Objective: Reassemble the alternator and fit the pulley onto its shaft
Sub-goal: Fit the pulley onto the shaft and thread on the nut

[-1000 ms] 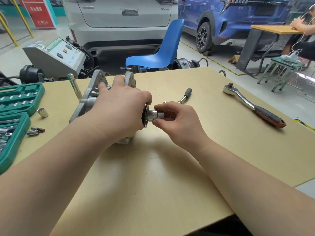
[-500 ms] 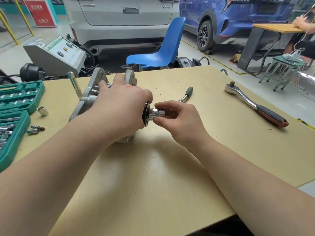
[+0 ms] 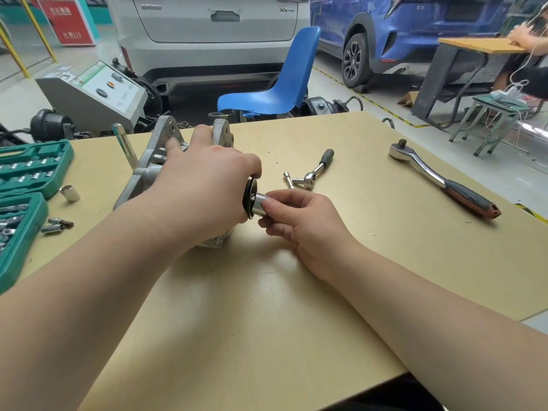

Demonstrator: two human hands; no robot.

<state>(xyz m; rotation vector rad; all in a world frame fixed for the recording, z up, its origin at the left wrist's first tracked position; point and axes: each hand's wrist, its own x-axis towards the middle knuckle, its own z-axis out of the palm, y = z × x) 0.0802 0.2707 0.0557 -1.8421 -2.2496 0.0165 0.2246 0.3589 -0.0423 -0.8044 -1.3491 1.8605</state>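
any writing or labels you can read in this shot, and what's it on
"X6": badge on the white car's tailgate; smaller letters after it are blurred.
Brand lettering at the tailgate's left: too blurred.
Red sign: white characters, unreadable.
Grey control box: green label strip and panel print too small.
Green socket case: no legible markings.

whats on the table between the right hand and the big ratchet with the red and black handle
In the head view, a small ratchet with a dark grip lies between the right hand and the big ratchet; otherwise bare table.

The white car's tailgate (image 3: pixel 207 19) reads "X6".
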